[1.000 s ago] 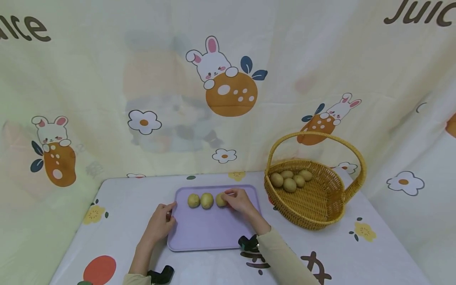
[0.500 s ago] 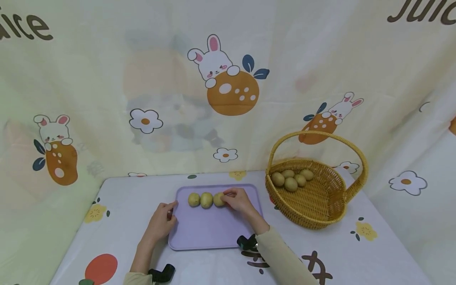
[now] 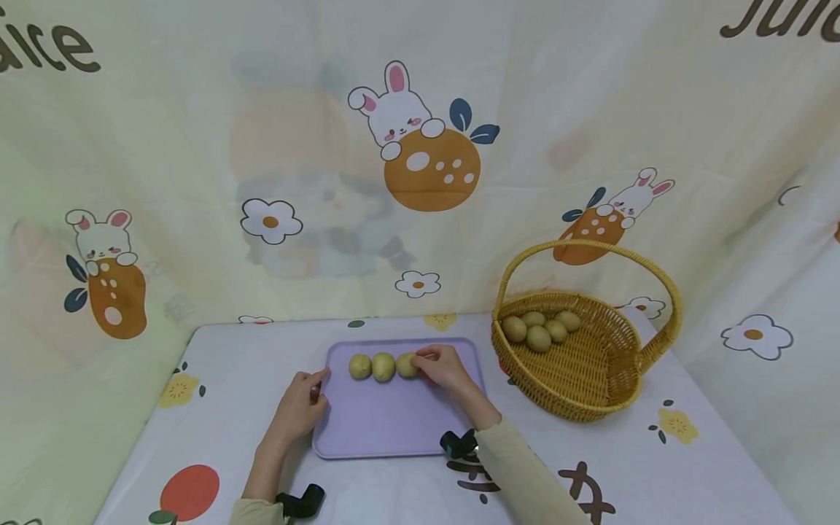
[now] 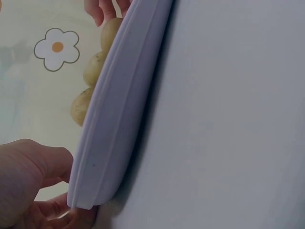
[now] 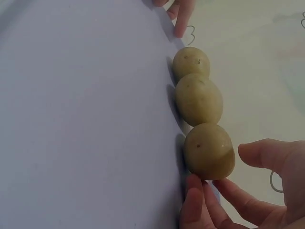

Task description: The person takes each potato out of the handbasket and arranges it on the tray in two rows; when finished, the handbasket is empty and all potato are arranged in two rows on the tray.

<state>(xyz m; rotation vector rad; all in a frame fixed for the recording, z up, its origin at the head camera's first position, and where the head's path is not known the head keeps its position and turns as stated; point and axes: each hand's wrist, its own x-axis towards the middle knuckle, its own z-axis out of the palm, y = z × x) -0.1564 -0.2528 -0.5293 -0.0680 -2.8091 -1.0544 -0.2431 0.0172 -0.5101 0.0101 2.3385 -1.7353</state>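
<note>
Three small yellow potatoes sit in a row along the far side of a lilac tray [image 3: 387, 423]: a left potato [image 3: 359, 367], a middle potato [image 3: 383, 367] and a right potato [image 3: 405, 365]. My right hand [image 3: 449, 370] is at the right potato. In the right wrist view its fingers [image 5: 243, 200] touch the potato's outer side, while the thumb stands slightly apart from it. At the tray's left edge, my left hand [image 3: 297, 410] holds the rim between thumb and fingers. The left wrist view shows that hand [image 4: 28, 176] at the tray's corner.
A yellow wicker basket [image 3: 590, 379] with a tall handle stands right of the tray. Several potatoes [image 3: 539, 338] lie in its left part. The table wears a white printed cloth [image 3: 367, 496], and a printed curtain [image 3: 295, 146] hangs behind it.
The right potato has slid left under my right hand, closing the gap to the middle potato. My left hand keeps its place at the tray. The head view has shifted slightly.
</note>
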